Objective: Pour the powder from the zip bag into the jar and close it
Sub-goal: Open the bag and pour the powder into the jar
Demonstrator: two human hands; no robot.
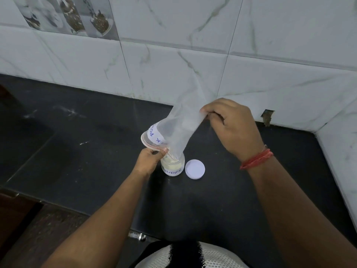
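Clear zip bag (181, 124), pinched by left hand (149, 159) and right hand (231, 124), upended over part-filled jar (172, 166); lid (195, 169) beside jar, unfitted.

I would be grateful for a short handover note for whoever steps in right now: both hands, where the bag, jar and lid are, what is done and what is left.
Left hand: pinches the zip bag at its mouth, held at the jar's rim.
Right hand: grips the bag's raised bottom end, tipping it mouth down.
Jar: upright on the black counter, open, with pale powder inside.
Lid: lies on the counter just right of the jar.
Done: lid off, much of the powder in the jar.
Left: empty any remainder from the bag, put the bag aside, close the jar with the lid.
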